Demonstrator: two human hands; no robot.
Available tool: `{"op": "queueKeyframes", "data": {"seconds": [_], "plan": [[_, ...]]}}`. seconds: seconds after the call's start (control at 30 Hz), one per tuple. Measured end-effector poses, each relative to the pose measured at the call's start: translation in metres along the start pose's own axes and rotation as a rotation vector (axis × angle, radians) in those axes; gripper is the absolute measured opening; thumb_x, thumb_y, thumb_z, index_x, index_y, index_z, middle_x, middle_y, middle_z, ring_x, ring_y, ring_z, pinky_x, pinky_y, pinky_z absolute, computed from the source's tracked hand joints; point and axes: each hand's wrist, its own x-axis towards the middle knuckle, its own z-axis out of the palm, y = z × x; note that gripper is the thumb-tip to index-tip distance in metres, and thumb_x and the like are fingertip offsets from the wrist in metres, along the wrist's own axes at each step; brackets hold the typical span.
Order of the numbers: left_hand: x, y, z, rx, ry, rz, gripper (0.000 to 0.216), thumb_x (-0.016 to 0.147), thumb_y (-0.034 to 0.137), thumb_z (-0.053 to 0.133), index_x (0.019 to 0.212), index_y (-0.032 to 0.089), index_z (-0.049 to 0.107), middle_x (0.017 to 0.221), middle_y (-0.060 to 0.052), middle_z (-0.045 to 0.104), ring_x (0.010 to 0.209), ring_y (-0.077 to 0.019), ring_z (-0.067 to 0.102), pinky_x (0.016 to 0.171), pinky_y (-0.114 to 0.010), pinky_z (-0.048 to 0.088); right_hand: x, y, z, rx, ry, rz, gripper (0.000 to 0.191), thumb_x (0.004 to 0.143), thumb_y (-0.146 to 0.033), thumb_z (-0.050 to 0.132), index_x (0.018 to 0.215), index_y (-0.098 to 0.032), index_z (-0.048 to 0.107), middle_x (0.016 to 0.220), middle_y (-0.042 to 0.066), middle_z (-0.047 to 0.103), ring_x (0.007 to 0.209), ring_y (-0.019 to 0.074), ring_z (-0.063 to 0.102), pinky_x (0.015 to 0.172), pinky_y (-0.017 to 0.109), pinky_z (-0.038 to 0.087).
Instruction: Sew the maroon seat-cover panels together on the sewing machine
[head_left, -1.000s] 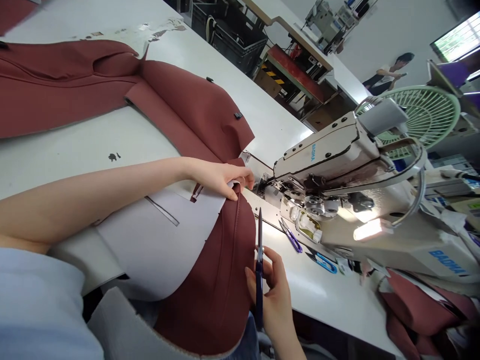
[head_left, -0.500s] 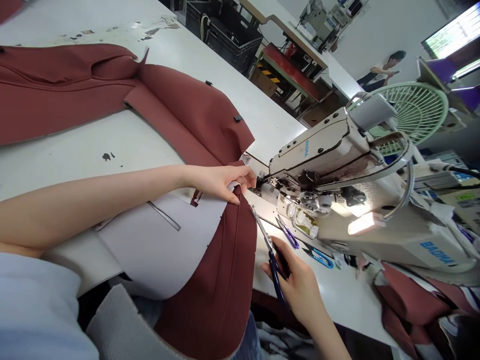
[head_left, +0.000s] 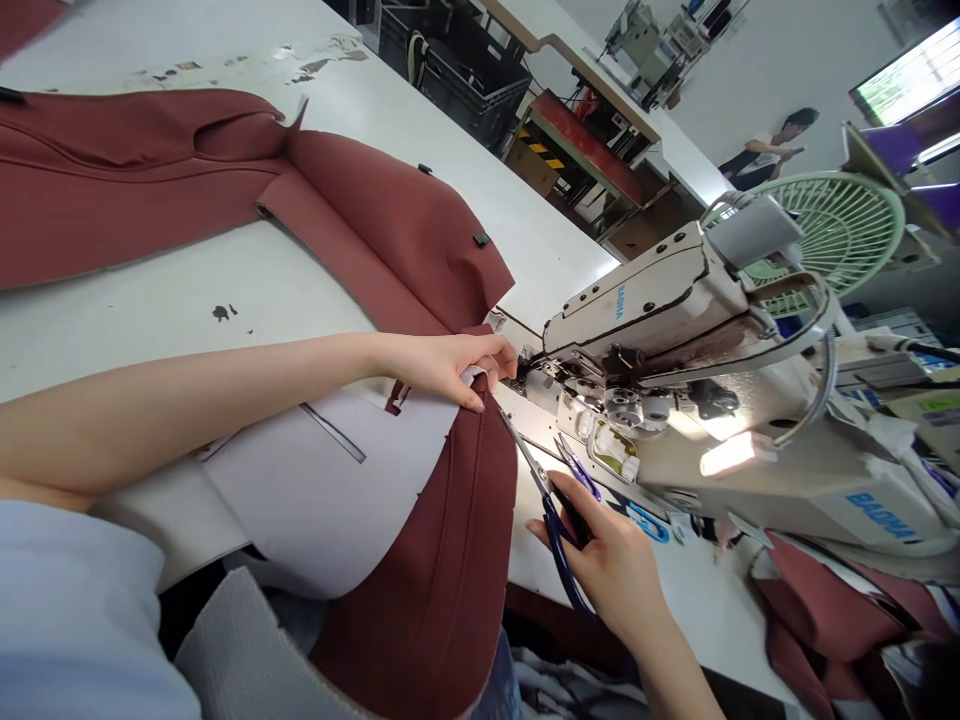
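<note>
My left hand [head_left: 457, 368] pinches the folded edge of the reddish-brown material [head_left: 450, 560], close to the sewing machine's needle area. Its pale backing [head_left: 337, 510] faces up under my forearm and has a narrow slot cut in it. My right hand [head_left: 611, 555] grips a pair of scissors [head_left: 553, 525] with dark blue handles. The blades point up and left, their tips beside the material's right edge, just below my left fingers. More of the same material [head_left: 405, 220] stretches over the table to the left, with small black clips on its far edge.
The sewing machine [head_left: 660, 300] with a lit lamp [head_left: 739, 453] stands right of my hands. Purple thread snips [head_left: 576, 468] and blue snips [head_left: 649, 522] lie on the white table [head_left: 180, 260]. Behind are a green fan [head_left: 840, 235], a black crate [head_left: 469, 90] and a person [head_left: 769, 150].
The view has shifted slightly, so most things sit a little further right. The scissors and my right hand have moved slightly down and right. My left hand keeps its hold on the material.
</note>
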Motion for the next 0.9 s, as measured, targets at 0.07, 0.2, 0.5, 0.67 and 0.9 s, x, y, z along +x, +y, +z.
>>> {"op": "queueKeyframes", "data": {"seconds": [0.07, 0.2, 0.5, 0.67, 0.9], "plan": [[0.000, -0.001, 0.001, 0.000, 0.005, 0.005, 0.045, 0.080, 0.029, 0.063, 0.119, 0.023, 0.043, 0.110, -0.003, 0.061, 0.098, -0.0168, 0.055, 0.088, -0.032, 0.041, -0.001, 0.002, 0.000, 0.007, -0.001, 0.001, 0.035, 0.088, -0.052, 0.061, 0.112, -0.027, 0.063, 0.060, -0.006, 0.060, 0.048, 0.0121, 0.054, 0.049, 0.022, 0.040], [-0.001, 0.001, 0.000, -0.014, -0.002, 0.000, 0.044, 0.080, 0.029, 0.063, 0.119, 0.023, 0.043, 0.111, -0.004, 0.060, 0.099, -0.0173, 0.054, 0.088, -0.032, 0.040, -0.001, 0.004, 0.001, 0.028, -0.005, 0.015, 0.035, 0.089, -0.052, 0.059, 0.111, -0.026, 0.063, 0.060, -0.006, 0.059, 0.048, 0.0125, 0.052, 0.049, 0.022, 0.041], [0.000, 0.004, 0.000, -0.018, -0.002, 0.017, 0.042, 0.079, 0.026, 0.063, 0.117, 0.023, 0.043, 0.106, -0.002, 0.062, 0.102, -0.0176, 0.054, 0.090, -0.032, 0.039, 0.018, -0.004, -0.014, -0.092, -0.100, -0.046, 0.037, 0.091, -0.053, 0.055, 0.117, -0.028, 0.057, 0.062, -0.006, 0.059, 0.054, 0.0150, 0.056, 0.053, 0.024, 0.039], [-0.001, 0.004, 0.000, -0.014, -0.005, 0.007, 0.042, 0.079, 0.025, 0.062, 0.117, 0.023, 0.044, 0.106, -0.001, 0.061, 0.104, -0.0175, 0.054, 0.091, -0.031, 0.040, 0.023, -0.007, -0.020, -0.132, -0.103, -0.047, 0.035, 0.092, -0.054, 0.053, 0.115, -0.029, 0.059, 0.060, -0.006, 0.058, 0.055, 0.0150, 0.057, 0.053, 0.024, 0.037], [-0.001, 0.002, 0.000, -0.020, -0.002, 0.008, 0.043, 0.079, 0.024, 0.063, 0.117, 0.024, 0.043, 0.107, -0.002, 0.061, 0.104, -0.0177, 0.054, 0.090, -0.031, 0.041, 0.027, -0.004, -0.021, -0.143, -0.093, -0.038, 0.036, 0.090, -0.058, 0.052, 0.110, -0.030, 0.063, 0.058, -0.005, 0.059, 0.053, 0.0151, 0.056, 0.052, 0.024, 0.035]]}}
